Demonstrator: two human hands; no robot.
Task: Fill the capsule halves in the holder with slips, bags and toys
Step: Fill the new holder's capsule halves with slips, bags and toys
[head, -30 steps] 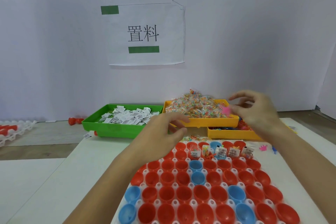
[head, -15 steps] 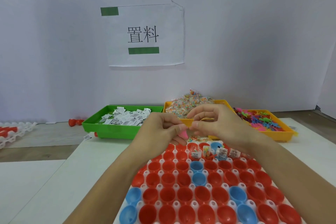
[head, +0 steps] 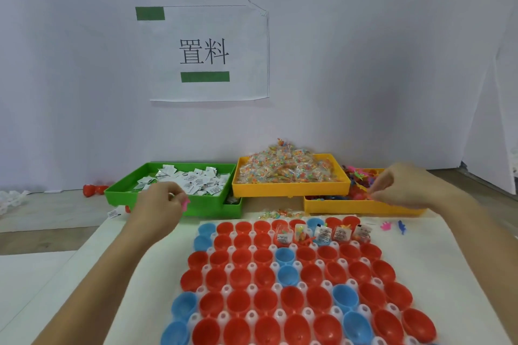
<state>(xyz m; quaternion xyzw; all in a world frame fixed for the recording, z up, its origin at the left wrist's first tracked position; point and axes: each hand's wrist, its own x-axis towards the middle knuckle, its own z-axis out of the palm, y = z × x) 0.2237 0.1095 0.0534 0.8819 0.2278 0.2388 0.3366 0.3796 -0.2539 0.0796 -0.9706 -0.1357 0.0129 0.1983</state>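
Note:
The white holder [head: 251, 288] lies in front of me with many red and blue capsule halves. Several halves [head: 322, 234] in its second row hold slips, bags and toys. My left hand [head: 157, 206] grips a pink toy [head: 185, 203] and hovers over the near edge of the green tray [head: 213, 209] of white slips [head: 201, 182]. My right hand [head: 400, 187] reaches into the right yellow tray [head: 350, 209], its bunched fingertips down among the coloured toys [head: 358, 179]. Whether they pinch one is hidden.
A yellow tray [head: 288, 191] heaped with small bags [head: 286, 165] stands between the other two. Loose bags [head: 280, 214], a pink toy [head: 386, 225] and a blue toy [head: 401, 227] lie behind the holder. Red halves [head: 94, 190] and a slip [head: 113, 213] lie at the left.
Both hands met over the holder's far edge, where the pink toy passed from right to left. Now the left hand has moved left to the slips and the right back to the toys.

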